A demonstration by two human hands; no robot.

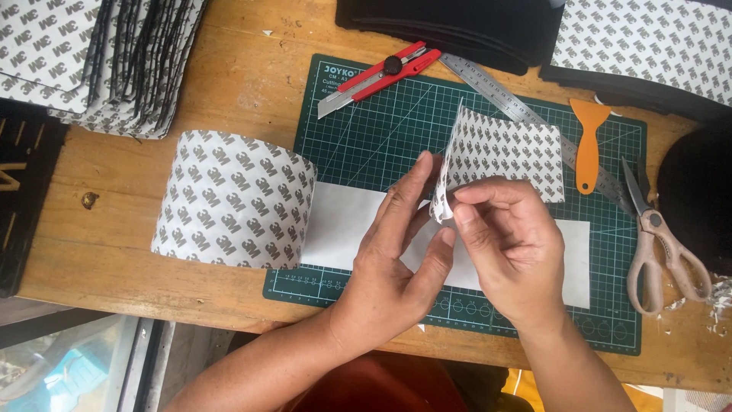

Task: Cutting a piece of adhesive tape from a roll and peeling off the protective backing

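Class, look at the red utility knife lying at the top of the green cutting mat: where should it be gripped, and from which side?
Grip the red utility knife by its red handle, near the black knob, coming from the upper right. It lies slanted, with the bare metal blade end pointing down-left over the cutting mat, so that approach probably keeps fingers off the edge.

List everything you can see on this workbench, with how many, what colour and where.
cutting mat: one, dark green, centre of bench
wide tape roll: one, white with grey print, left of mat
white strip: one, unrolled flat across mat
backing liner: one, white with grey print, peeled up at the hands
utility knife: one, red, mat's top
steel ruler: one, silver, slanting across mat's top right
scraper: one, orange, right on mat
scissors: one pair, beige handles, right edge
cut-pad stacks: black, printed liners, top left, top right
wooden bench: one, brown
left hand: pressing strip
right hand: pinching liner
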